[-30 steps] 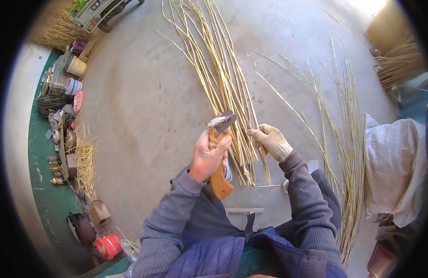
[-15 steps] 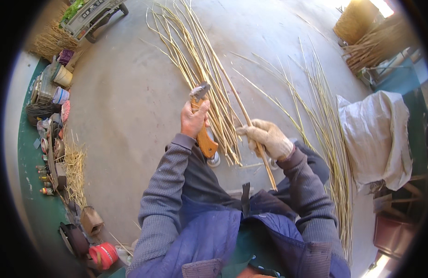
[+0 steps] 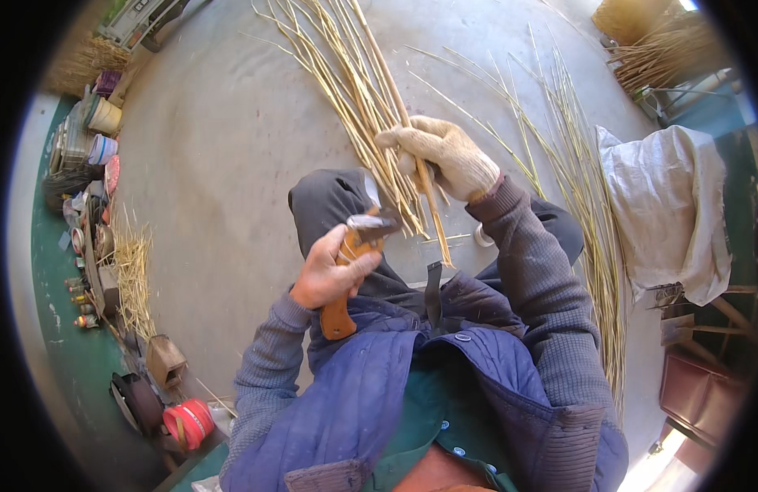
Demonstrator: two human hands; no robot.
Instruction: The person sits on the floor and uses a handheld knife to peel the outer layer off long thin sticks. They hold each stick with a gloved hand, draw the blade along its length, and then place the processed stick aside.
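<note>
While the right hand (image 3: 449, 156) holds cane (image 3: 434, 215), floor (image 3: 207, 123) spreads leftward

We see a dark-headed tool (image 3: 360, 243) with an orange-brown wooden handle, tilted at near left — head pointing far and right. To its right, we see one long tan stalk (image 3: 432, 202), slanting from far left to near right.

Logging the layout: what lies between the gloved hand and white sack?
In the head view, thin stalks on the floor separate the right hand from the sack.
</note>
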